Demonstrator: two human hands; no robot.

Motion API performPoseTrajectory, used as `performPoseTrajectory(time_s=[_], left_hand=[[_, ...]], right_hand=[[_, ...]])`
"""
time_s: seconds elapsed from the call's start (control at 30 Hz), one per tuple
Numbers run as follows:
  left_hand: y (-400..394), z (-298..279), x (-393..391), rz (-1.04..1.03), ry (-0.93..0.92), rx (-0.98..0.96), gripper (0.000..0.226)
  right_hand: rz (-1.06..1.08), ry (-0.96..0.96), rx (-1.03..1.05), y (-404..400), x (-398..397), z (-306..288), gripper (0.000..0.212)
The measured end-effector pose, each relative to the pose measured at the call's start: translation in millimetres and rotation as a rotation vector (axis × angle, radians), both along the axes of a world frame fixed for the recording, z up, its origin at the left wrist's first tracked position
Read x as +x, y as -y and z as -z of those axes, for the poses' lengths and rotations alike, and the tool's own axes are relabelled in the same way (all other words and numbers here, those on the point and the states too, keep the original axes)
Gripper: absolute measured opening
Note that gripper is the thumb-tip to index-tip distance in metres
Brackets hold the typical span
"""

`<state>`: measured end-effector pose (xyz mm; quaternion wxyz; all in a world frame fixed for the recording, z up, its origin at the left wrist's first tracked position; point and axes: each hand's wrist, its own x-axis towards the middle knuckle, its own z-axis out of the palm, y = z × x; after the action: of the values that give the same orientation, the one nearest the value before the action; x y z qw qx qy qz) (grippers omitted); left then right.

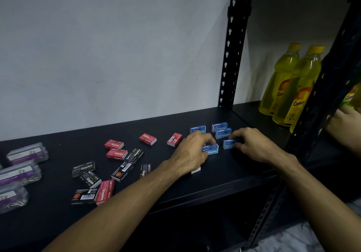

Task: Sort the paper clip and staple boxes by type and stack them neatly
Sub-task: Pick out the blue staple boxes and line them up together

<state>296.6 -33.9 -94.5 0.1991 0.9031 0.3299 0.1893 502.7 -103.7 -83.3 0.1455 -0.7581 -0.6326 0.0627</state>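
I work on a black shelf board whose front edge runs below my forearms; a white wall closes the back, and a perforated black upright marks the right end of the bay. My left hand has its fingers curled over a blue staple box, thumb at its near side, holding it on the board. My right hand pinches a second blue staple box at its right end; the two boxes lie just beside each other, apart by a narrow gap. Behind them three more blue boxes sit close to the back wall, two of them touching. Bare board lies in front of my hands up to the front edge. To the left, red staple boxes and black staple boxes lie scattered and mixed, some overlapping, near the front edge. One red box stands tilted just beside my left hand. At the far left, clear plastic cases with purple labels hold metal clips. Beyond the upright, two yellow bottles stand on the neighbouring shelf.
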Motion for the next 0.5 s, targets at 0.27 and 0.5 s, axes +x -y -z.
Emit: performPoseTrajectory(time_s=[0.27, 0.5], left_hand=[[-0.7, 5.7, 7.0, -0.001, 0.005, 0.01, 0.036], [-3.5, 6.6, 5.9, 0.022, 0.008, -0.002, 0.038]], right_hand=[[-0.002, 0.006, 0.026, -1.6, 1.7, 2.7, 0.031], [-0.007, -0.01, 0.042, 0.5, 2.9, 4.9, 0.03]])
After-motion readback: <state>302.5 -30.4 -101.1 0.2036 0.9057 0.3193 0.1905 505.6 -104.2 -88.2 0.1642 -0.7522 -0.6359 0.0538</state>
